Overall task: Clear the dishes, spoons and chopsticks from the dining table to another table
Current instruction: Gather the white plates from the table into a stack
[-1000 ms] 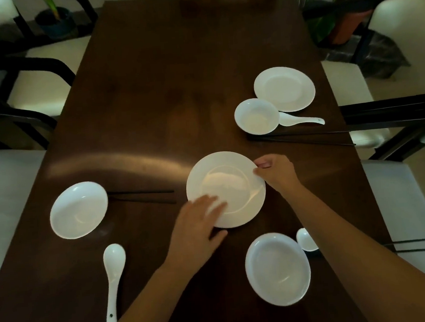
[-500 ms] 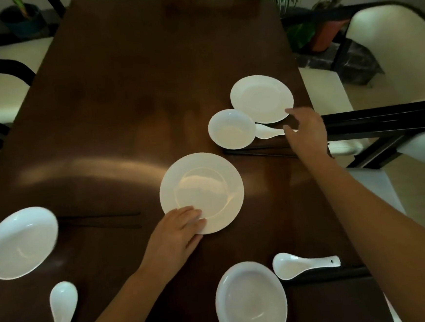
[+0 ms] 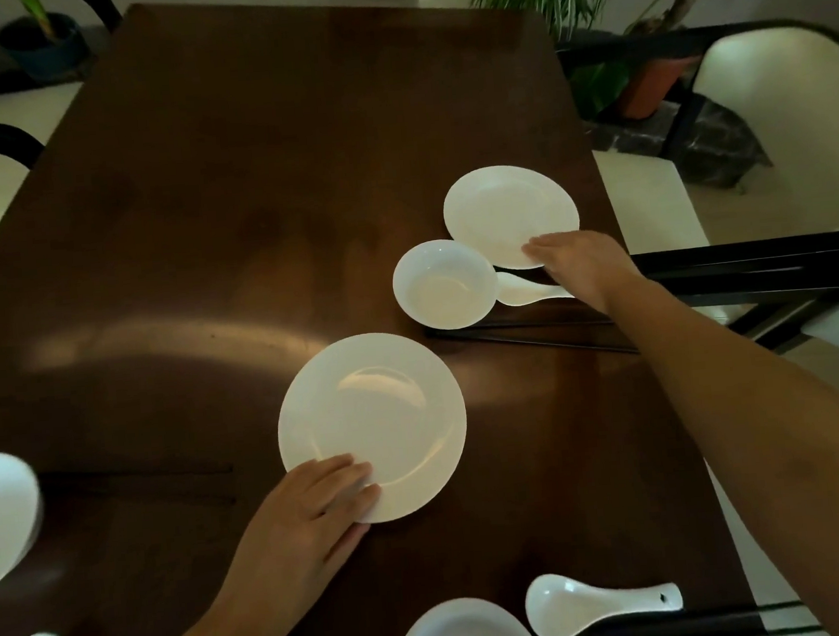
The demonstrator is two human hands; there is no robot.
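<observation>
On table (image 3: 257, 190), empty plates (image 3: 370, 422), bowls (image 3: 442, 286).

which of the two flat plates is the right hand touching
The far plate by the small bowl; the right hand rests on its near rim. The left hand holds the nearer plate.

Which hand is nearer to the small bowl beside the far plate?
The right hand. It rests on the far plate's near rim, just right of the small bowl. The left hand is farther away, toward the camera, its fingers on the large plate.
</observation>
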